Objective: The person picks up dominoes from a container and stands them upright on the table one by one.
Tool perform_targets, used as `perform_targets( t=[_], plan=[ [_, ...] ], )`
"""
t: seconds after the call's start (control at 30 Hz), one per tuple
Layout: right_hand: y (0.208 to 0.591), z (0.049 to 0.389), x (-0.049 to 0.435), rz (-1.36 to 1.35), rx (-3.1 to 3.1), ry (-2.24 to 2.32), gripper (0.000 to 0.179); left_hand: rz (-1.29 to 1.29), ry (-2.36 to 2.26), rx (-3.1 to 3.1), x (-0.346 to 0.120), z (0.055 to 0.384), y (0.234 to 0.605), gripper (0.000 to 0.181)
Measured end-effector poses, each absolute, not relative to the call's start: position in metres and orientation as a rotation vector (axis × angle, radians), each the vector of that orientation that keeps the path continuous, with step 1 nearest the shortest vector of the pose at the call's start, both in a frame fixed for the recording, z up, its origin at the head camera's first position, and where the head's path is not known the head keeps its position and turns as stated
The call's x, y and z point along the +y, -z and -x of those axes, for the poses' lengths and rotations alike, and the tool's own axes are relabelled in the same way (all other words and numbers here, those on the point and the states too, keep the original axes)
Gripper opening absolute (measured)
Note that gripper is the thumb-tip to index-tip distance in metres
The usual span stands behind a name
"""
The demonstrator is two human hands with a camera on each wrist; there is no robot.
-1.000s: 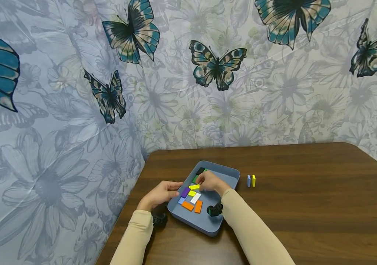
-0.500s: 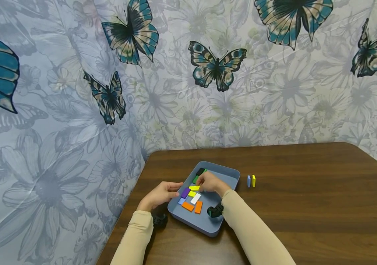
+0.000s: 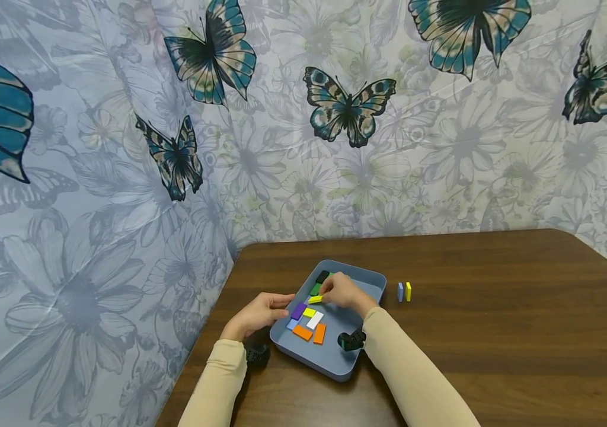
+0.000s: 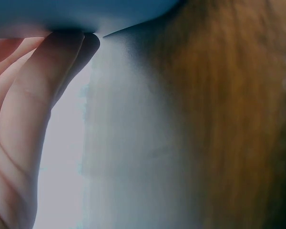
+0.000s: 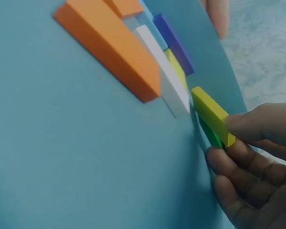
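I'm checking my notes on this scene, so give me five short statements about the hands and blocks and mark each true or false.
1. The right hand pinches a yellow block. True.
2. The left hand grips a purple block. False: the left hand touches the edge of the tray.
3. A blue block is on the table, outside the tray. True.
4. The white block is on the table. False: the white block is in the tray.
5. Two orange blocks are in the tray. True.
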State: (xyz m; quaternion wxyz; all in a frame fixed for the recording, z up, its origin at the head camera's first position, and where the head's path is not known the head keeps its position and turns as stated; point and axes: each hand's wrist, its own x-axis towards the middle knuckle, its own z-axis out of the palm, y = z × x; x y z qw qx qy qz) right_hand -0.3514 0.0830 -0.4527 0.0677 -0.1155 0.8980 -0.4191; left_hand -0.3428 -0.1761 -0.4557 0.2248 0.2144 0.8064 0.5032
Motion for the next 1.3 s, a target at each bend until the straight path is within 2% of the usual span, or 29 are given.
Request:
perform_targets(
  t=[0.33,0.7,1.3],
  plan=[
    [0.439,0.343,0.091,0.359,2.791,1.267,0.006,-0.577,-1.393,2.228,-0.175,0.342,0.459,0.050],
    [0.415,0.330,0.102,0.441,2.773,1.376,0.012,-0.595,-1.399,2.205,-0.176,0.340,0.457,0.050],
    [0.391,0.298,0.144,0.500,2.788,1.661,0.010,-0.605,-1.389,2.220,-0.174,0.340,0.458,0.050]
  ],
)
